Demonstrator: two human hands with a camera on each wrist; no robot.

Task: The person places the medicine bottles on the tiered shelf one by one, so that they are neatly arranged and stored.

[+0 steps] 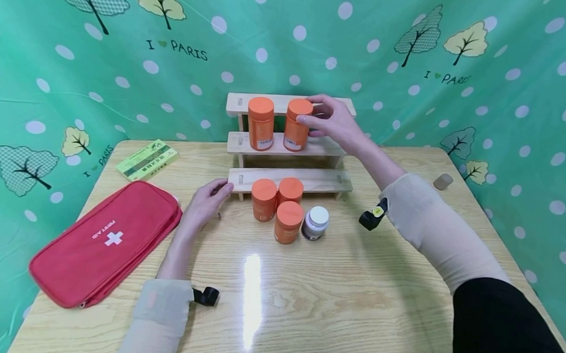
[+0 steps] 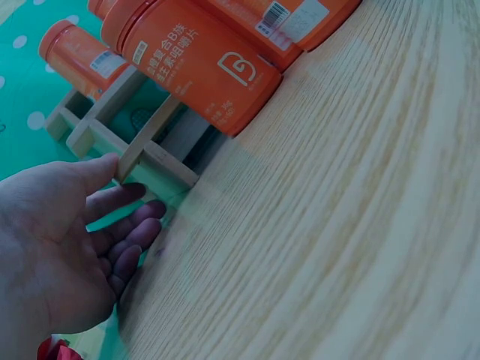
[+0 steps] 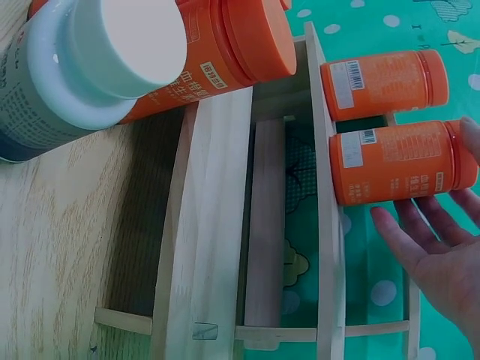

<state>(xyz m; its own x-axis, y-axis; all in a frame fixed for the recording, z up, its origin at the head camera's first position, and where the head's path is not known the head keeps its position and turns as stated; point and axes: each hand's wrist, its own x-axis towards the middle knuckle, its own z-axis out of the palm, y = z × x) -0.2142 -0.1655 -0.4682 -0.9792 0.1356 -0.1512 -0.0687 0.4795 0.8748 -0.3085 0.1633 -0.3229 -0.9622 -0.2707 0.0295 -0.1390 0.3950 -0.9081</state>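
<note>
My right hand (image 1: 334, 122) holds an orange pill bottle (image 1: 296, 129) near its cap, with thumb and fingers on either side. This bottle stands on the middle tier of a three-step wooden rack (image 1: 321, 181), right of a second orange bottle (image 1: 261, 126). In the right wrist view, the held bottle (image 3: 394, 163) has its base at the board and some fingers of the right hand (image 3: 442, 240) lie beside its body. My left hand (image 1: 207, 202) is at the rack's left end; in the left wrist view its thumb (image 2: 97, 174) touches the lowest board's corner, the other fingers loosely bent.
Several orange bottles (image 1: 287, 223) and a white-capped bottle (image 1: 316, 223) stand before the rack. A red first aid pouch (image 1: 106, 242) and a green box (image 1: 147, 160) lie at left. A small greyish-brown cylinder (image 1: 443, 181) is near the right edge. Patterned green cloth (image 1: 296, 55) hangs behind.
</note>
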